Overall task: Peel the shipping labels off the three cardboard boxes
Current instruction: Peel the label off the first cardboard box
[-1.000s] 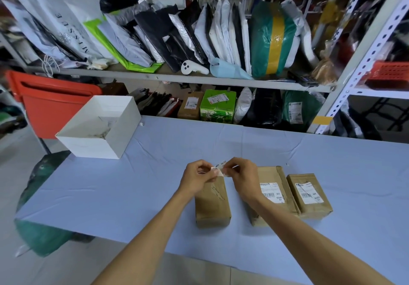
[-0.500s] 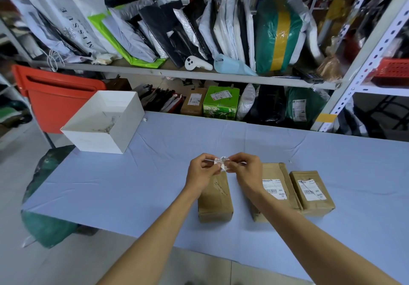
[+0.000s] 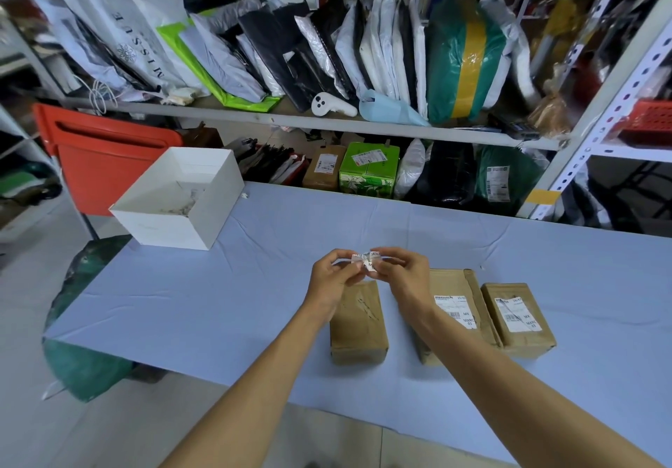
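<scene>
1. The peeled label point(image 3: 365, 259) was a flat strip stretched between the hands a second ago. It is now a small crumpled wad held in the air just above the far end of the left box point(image 3: 358, 326).
2. Both hands hold it. The left hand point(image 3: 332, 278) and right hand point(image 3: 403, 275) meet at the wad, with the fingers point(image 3: 385, 262) of each curled in and pinching it from opposite sides.
3. The left box's top is bare brown card with only faint scraps of residue, so I judge the first of the three labels to be off.
4. The middle box point(image 3: 454, 344) and the right box point(image 3: 523, 340) sit side by side on the bench point(image 3: 218, 304), and each has its white label still stuck on top. That leaves two peels.
5. Further out, at the bench's far left corner, an open white carton point(image 3: 163, 227) holds what look like paper scraps. It is probably where the wad will go.
</scene>
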Tool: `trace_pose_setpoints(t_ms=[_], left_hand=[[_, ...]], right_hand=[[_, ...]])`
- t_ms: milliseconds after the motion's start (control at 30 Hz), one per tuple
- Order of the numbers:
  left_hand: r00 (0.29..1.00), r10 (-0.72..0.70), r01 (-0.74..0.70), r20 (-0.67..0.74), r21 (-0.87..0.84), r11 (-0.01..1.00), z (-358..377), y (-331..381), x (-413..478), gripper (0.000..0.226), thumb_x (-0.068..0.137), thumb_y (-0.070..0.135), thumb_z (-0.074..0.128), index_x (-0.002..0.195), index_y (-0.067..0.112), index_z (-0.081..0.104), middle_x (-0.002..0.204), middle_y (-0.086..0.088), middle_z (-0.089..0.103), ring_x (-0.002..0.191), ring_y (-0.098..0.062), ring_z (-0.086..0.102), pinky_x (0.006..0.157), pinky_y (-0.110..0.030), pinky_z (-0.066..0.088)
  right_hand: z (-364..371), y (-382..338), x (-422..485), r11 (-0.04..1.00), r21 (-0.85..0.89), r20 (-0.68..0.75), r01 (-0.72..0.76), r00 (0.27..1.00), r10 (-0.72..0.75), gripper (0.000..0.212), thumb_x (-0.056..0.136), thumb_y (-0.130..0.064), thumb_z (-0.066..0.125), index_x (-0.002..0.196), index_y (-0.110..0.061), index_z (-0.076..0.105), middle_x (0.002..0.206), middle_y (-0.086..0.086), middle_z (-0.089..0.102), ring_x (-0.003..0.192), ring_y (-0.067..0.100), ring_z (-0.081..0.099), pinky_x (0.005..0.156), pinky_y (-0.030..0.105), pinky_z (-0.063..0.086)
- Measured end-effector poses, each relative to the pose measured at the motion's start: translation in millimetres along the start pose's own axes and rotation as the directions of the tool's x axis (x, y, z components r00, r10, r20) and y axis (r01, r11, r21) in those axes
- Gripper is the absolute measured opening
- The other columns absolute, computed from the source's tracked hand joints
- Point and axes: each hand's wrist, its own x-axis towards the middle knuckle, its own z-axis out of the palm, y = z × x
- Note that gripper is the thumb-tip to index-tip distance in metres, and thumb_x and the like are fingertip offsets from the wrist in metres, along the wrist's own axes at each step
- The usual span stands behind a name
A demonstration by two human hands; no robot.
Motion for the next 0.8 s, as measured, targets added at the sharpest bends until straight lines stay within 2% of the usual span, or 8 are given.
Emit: trace_pose_setpoints(t_ms=[100,200,267,367,500,600,667,800], left_hand=[[0.999,0.014,-0.012,-0.029,0.046,0.999,-2.6,-2.0,-1.1,0.014,0.087,0.005,0.067,0.101,0.0,0.067,0.089,-0.008,0.074,0.082,-0.017,0.073,0.072,-0.021,0.056],[1.0,0.018,-0.017,-0.024,0.058,0.998,-3.6,-5.5,-4.2,0.011,0.086,0.005,0.068,0.097,0.002,0.069,0.092,-0.013,0.074,0.088,-0.022,0.072,0.076,-0.024,0.057],[0.999,0.024,-0.022,-0.022,0.058,0.998,-1.1,-7.0,-6.8,0.011,0.086,0.005,0.068,0.097,0.003,0.07,0.092,-0.013,0.074,0.089,-0.022,0.072,0.075,-0.024,0.057],[0.998,0.041,-0.037,-0.056,0.073,0.997,4.7,-5.7,-9.1,0.011,0.089,0.007,0.066,0.099,0.004,0.067,0.092,-0.011,0.074,0.087,-0.022,0.073,0.074,-0.023,0.058],[0.968,0.225,-0.171,-0.109,0.367,0.914,9.8,-3.7,-11.9,0.003,0.087,0.016,0.067,0.086,0.019,0.066,0.085,0.006,0.072,0.082,-0.007,0.069,0.073,-0.018,0.056],[0.935,0.343,-0.255,-0.095,0.49,0.833,12.4,-1.7,-14.3,0.012,0.086,0.018,0.067,0.075,0.023,0.067,0.085,0.009,0.065,0.078,0.002,0.063,0.067,-0.007,0.049],[0.947,0.312,-0.236,-0.079,0.487,0.841,10.0,0.7,-11.5,0.01,0.086,0.02,0.069,0.076,0.02,0.07,0.089,0.005,0.065,0.077,-0.002,0.065,0.068,-0.01,0.051],[0.999,0.05,-0.053,0.018,0.233,0.971,7.3,9.0,-7.1,0.017,0.086,0.024,0.071,0.086,0.007,0.073,0.092,-0.009,0.073,0.084,-0.017,0.073,0.076,-0.029,0.059]], right_hand=[[-0.2,-0.8,1.1,0.99,-0.144,0.083,-0.003,0.996,0.015,0.028,0.079,-0.01,0.075,0.104,0.002,0.07,0.088,0.013,0.074,0.082,0.019,0.073,0.08,0.027,0.057],[0.1,-4.1,1.2,0.876,-0.476,0.13,0.083,0.991,-0.024,0.032,0.076,-0.019,0.079,0.104,-0.003,0.072,0.09,0.008,0.074,0.082,0.012,0.069,0.068,0.01,0.047],[0.6,-5.7,0.2,0.791,-0.591,0.157,0.161,0.984,-0.083,0.023,0.08,-0.02,0.075,0.098,-0.005,0.075,0.084,0.006,0.072,0.076,0.012,0.064,0.061,0.012,0.042],[-0.3,-10.4,-1.3,0.787,-0.579,0.167,0.214,0.976,-0.143,0.012,0.082,-0.013,0.072,0.088,-0.003,0.076,0.068,0.005,0.067,0.063,0.013,0.061,0.059,0.02,0.044],[-1.6,-11.9,-3.9,0.747,-0.606,0.175,0.273,0.962,-0.21,0.009,0.082,-0.007,0.071,0.078,0.0,0.073,0.057,0.007,0.063,0.052,0.012,0.055,0.053,0.014,0.042],[-3.9,-9.3,-2.0,0.739,-0.625,0.14,0.251,0.968,-0.21,0.004,0.079,-0.001,0.071,0.077,0.0,0.074,0.056,0.006,0.062,0.051,0.016,0.058,0.058,0.031,0.05],[-7.7,-8.7,0.4,0.702,-0.66,0.144,0.269,0.962,-0.233,0.004,0.079,-0.001,0.072,0.081,0.0,0.075,0.062,0.011,0.067,0.057,0.023,0.062,0.061,0.039,0.054],[-11.7,-13.3,3.8,0.656,-0.69,0.172,0.307,0.949,-0.263,0.006,0.08,-0.001,0.072,0.083,-0.002,0.076,0.069,0.012,0.071,0.062,0.023,0.065,0.065,0.043,0.057]])
